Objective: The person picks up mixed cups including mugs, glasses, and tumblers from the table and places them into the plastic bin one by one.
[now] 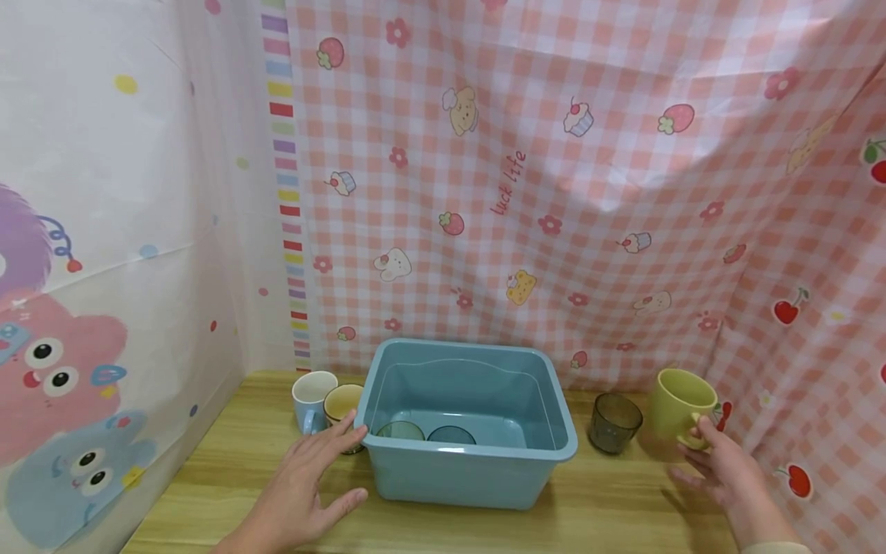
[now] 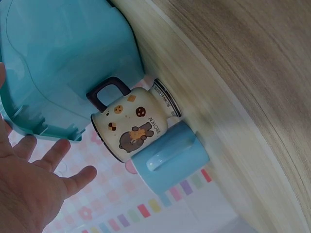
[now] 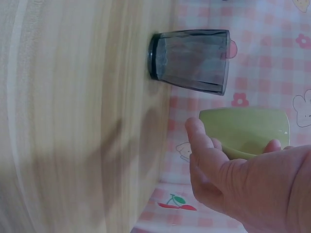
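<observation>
My right hand [image 1: 727, 469] grips the handle of a yellow-green mug [image 1: 674, 408]; in the right wrist view the mug's base appears raised off the table. Beside it stands a dark tinted glass [image 3: 192, 60], upright. The fingers of my left hand [image 1: 304, 481] are spread, and their tips touch the front left rim of a blue plastic basin [image 1: 457, 473]. Inside the basin are a greenish glass [image 1: 400, 431] and a dark-rimmed glass [image 1: 451, 436], mostly hidden by the front wall. Left of the basin stand a cream bear-print mug [image 2: 133, 126] and a light blue mug [image 2: 170, 158].
The wooden table [image 1: 602, 515] carries all of these. A pink checked cloth [image 1: 484, 231] hangs right behind the basin. More printed cloth closes off the left side [image 1: 138, 231] and the right side [image 1: 817, 323].
</observation>
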Demonstrator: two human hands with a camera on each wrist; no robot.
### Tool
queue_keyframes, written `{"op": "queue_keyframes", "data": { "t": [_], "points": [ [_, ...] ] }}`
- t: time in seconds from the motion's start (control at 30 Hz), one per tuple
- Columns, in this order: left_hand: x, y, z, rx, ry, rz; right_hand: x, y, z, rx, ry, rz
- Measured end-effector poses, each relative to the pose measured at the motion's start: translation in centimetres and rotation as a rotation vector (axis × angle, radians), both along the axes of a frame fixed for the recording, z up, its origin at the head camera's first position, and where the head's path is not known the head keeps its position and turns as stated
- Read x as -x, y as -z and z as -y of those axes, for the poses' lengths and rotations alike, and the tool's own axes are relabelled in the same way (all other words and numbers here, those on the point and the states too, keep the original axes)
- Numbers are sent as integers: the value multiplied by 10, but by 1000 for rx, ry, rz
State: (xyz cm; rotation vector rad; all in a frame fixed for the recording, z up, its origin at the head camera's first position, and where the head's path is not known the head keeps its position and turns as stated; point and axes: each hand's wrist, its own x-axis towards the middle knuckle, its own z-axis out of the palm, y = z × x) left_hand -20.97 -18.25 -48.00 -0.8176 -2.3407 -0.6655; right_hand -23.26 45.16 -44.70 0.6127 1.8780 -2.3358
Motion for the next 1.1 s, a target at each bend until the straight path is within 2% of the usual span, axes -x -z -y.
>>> {"op": "queue_keyframes", "data": {
  "t": [0.3,0.53,0.77,1.1],
  "points": [
    [0,-3,0,-3,9,-8,1,-11,3,4,21,-11],
    [-1,-6,-1,9,2,-17,2,-20,5,-1,-4,-12],
    [-2,-3,0,5,2,9,4,-28,9,-34,-32,-50],
    [1,0,1,-2,6,8,4,-44,17,-50,-76,-81]
  ]
}}
